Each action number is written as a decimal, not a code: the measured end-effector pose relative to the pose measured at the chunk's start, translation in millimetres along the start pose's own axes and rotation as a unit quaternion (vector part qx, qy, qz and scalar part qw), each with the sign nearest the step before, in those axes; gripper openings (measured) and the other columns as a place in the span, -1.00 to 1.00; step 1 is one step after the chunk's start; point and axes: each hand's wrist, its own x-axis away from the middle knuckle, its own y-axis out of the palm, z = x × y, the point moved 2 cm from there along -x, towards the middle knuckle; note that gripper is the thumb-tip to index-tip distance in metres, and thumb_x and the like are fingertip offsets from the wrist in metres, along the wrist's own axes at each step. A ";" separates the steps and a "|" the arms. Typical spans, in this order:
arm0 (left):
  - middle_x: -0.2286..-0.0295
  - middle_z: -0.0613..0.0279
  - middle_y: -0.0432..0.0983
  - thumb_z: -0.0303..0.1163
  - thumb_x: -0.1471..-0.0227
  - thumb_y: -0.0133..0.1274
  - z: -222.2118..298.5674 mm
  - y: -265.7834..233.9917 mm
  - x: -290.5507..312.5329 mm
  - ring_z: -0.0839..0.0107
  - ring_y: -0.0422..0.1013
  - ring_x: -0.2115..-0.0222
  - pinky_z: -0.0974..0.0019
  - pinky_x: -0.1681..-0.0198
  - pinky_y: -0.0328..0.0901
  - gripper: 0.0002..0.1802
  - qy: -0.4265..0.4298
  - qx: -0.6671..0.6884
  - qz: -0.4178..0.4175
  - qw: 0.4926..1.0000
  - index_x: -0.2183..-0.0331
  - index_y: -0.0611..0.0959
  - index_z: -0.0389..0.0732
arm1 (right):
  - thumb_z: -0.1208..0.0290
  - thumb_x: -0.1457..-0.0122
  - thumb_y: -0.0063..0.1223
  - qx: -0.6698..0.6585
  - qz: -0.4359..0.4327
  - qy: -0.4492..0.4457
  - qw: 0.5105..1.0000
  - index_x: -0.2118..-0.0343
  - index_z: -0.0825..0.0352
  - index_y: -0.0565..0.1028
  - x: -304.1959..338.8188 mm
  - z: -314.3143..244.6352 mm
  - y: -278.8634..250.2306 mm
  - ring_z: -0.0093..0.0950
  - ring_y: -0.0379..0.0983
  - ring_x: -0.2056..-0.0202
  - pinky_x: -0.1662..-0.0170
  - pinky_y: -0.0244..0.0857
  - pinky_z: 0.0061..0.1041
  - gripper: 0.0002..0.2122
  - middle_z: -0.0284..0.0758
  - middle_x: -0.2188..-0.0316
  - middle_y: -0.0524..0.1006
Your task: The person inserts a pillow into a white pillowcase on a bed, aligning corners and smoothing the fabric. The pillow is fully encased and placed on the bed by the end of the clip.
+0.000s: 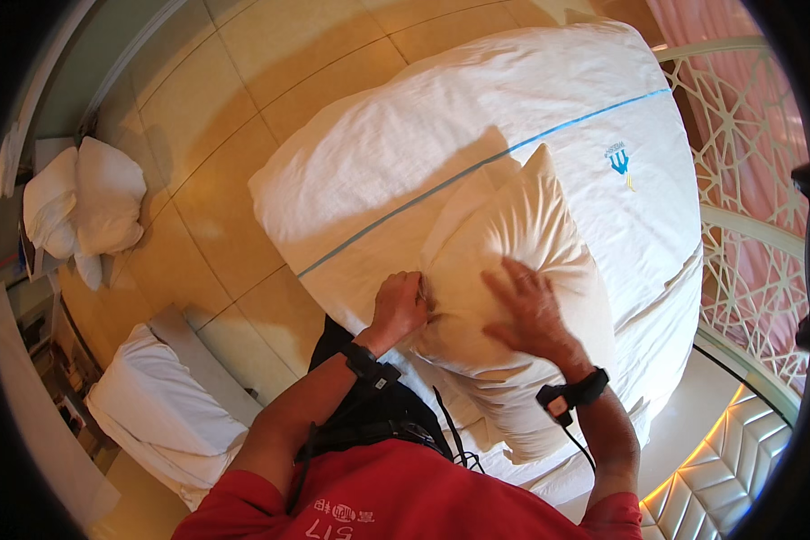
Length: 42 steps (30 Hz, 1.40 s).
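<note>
A plump white pillow (549,216) lies on the white-covered bed (387,135) right in front of me, with creases fanning out across its far part. My left hand (400,306) is closed at the pillow's left edge, its fingers curled into the fabric there. Flat on top of the pillow rests my right hand (531,310), fingers spread, next to the gathered folds. A blue stripe (459,178) crosses the bed cover beyond the pillow.
Two white pillows (108,193) are piled at the far left. Nearer, white bedding (144,387) is heaped at the lower left. A pale lattice screen (738,135) with a pink curtain borders the right side, and a padded panel (738,459) stands at the lower right.
</note>
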 end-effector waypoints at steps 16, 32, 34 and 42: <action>0.49 0.33 0.50 -0.08 -0.15 0.02 -26.6 8.4 -34.0 0.53 0.40 0.56 0.44 0.53 0.27 -0.63 -0.394 0.568 -0.098 0.716 0.33 0.59 -0.23 | 0.11 0.23 0.36 0.006 -0.098 0.081 0.992 -0.20 -0.04 0.29 -18.0 -4.7 80.0 0.03 -0.11 -0.28 -0.28 -0.34 0.13 -0.20 0.08 -0.26 0.02; 0.44 0.19 0.56 -0.46 0.28 0.26 -11.4 47.5 -46.0 0.44 0.48 0.46 0.35 0.40 0.37 -0.65 -0.290 0.303 0.035 0.907 0.35 0.59 -0.36 | 0.17 0.08 0.13 0.114 -0.117 0.075 0.984 -0.15 0.16 0.31 -34.8 -10.2 108.4 0.05 0.00 -0.22 -0.19 -0.30 0.29 -0.36 0.25 -0.18 0.08; 0.45 0.09 0.56 -0.43 0.36 0.25 -10.4 57.1 -46.3 0.33 0.50 0.44 0.30 0.37 0.37 -0.61 -0.265 0.204 0.076 0.939 0.36 0.58 -0.36 | 0.21 0.04 0.07 0.128 -0.117 0.070 0.982 -0.13 0.19 0.33 -33.5 -7.6 114.3 0.04 -0.01 -0.23 -0.21 -0.30 0.26 -0.41 0.24 -0.18 0.09; 0.62 0.22 0.46 -0.29 0.29 0.35 -14.2 53.0 -77.9 0.38 0.41 0.63 0.23 0.62 0.28 -0.64 -0.417 0.414 0.056 0.807 0.50 0.53 -0.25 | 0.33 -0.05 -0.06 0.105 -0.078 0.079 0.988 -0.12 0.20 0.33 -28.9 -8.3 125.2 0.03 -0.04 -0.25 -0.28 -0.31 0.05 -0.51 0.20 -0.19 0.10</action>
